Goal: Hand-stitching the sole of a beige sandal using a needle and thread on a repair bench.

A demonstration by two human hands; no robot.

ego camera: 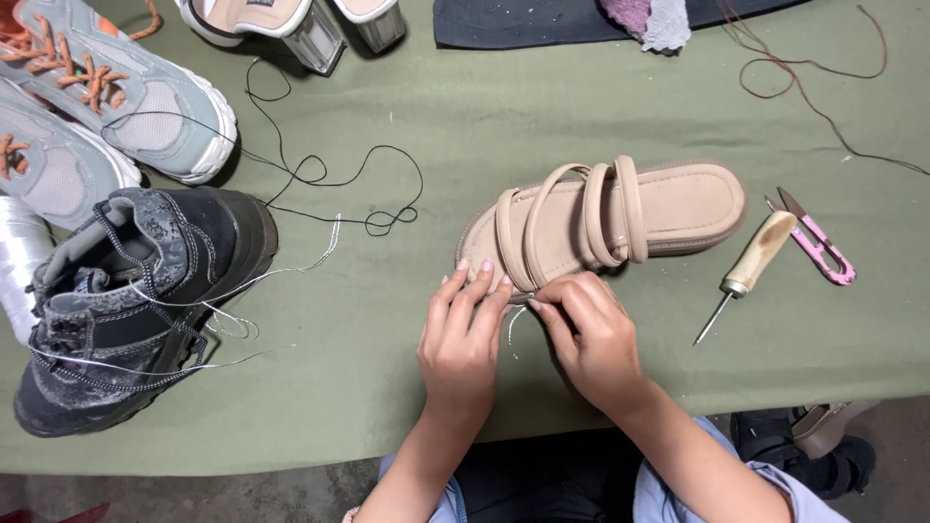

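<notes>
At sandal [620, 213] edge, both hands [465, 334] pinch thread [515, 324].

1. Bare desk [387, 368] lies between the dark boot [136, 300] and the left hand [463, 339]; only loose pale thread [242, 324] crosses it.
2. Black thread [329, 179] loops across the open cloth above that gap.
3. Right of the beige sandal [601, 218], an awl [746, 271] and pink snips [819, 242] block passage.
4. Sneakers [107, 87] close the upper left corner.

Soft, even daylight falls across the green worktop [407, 387] — shadows faint and short, no glare, focus sharp, slight wide-angle bending at the edges.
</notes>
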